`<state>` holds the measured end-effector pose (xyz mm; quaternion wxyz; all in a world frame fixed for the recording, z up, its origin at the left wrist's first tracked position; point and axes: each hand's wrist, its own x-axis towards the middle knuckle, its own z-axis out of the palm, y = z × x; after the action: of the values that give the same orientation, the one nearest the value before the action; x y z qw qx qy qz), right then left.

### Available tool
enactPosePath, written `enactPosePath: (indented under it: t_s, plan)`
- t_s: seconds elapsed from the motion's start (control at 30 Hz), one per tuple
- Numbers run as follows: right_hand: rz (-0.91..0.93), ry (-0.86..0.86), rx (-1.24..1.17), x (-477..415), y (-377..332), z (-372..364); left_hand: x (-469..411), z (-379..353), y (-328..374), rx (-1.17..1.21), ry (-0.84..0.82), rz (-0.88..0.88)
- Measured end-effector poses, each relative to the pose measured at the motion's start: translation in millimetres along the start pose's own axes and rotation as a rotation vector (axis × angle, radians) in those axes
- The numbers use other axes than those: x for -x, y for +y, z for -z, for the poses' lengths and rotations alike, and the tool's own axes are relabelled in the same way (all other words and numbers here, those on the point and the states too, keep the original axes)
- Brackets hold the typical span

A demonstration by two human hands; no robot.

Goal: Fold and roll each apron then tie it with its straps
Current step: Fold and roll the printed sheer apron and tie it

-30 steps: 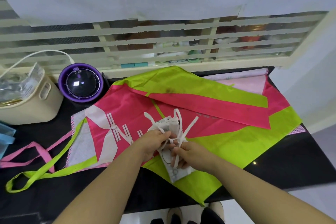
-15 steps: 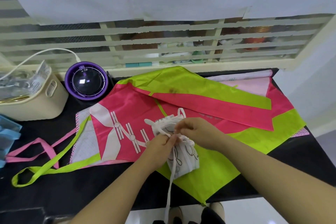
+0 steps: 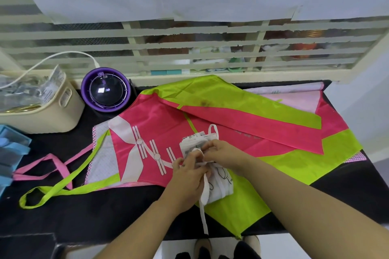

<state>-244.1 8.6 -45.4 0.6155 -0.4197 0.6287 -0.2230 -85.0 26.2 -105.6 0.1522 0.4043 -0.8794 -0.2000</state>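
A rolled white apron [image 3: 220, 183] with black print lies on top of a spread pink and lime-green apron [image 3: 242, 132] on the black counter [image 3: 94, 216]. My left hand [image 3: 187, 176] pinches the white strap [image 3: 204, 206] at the roll's middle; the strap's loose end hangs down over the counter edge. My right hand [image 3: 223, 154] grips the strap and the roll from the upper right, fingertips meeting the left hand's. A strap loop [image 3: 213, 130] sticks out at the roll's far end.
A cream basket [image 3: 42, 109] and a purple round device [image 3: 106, 91] stand at the back left, blue items [image 3: 10, 153] at the left edge. Green strap [image 3: 63, 189] and pink strap [image 3: 44, 166] trail left. A louvred window frame [image 3: 189, 48] runs behind.
My right hand moved from below the roll to above it, carrying the strap over. One strap end now hangs off the counter edge, and both hands have closed together on the roll's middle.
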Motion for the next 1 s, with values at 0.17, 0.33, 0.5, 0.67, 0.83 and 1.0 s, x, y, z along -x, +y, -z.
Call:
enactPosePath:
  t_s: [0.17, 0.33, 0.5, 0.67, 0.83, 1.0]
  plan:
    - [0.008, 0.144, -0.437, -0.8, 9.2, -0.5, 1.6, 1.8, -3.4, 0.047, 0.042, 0.017]
    - [0.006, 0.284, -0.797, 3.7, 9.2, 9.4, 4.2, -9.0, -17.4, -0.006, -0.011, 0.011]
    - [0.169, 0.393, -1.134, 14.0, 8.3, 42.7, 9.5, -12.7, -21.9, -0.045, -0.045, 0.008]
    - [0.337, 0.463, 0.012, 20.4, 22.4, 58.1, 2.1, -0.1, -7.4, 0.273, 0.03, 0.131]
    - [0.501, 0.396, 0.904, 14.6, 47.1, 77.0, -2.8, 10.2, 0.5, 0.585, 0.149, 0.413]
    - [0.407, 0.333, 1.055, 11.9, 68.5, 87.7, 0.1, 7.3, -2.4, 0.584, 0.045, 0.56]
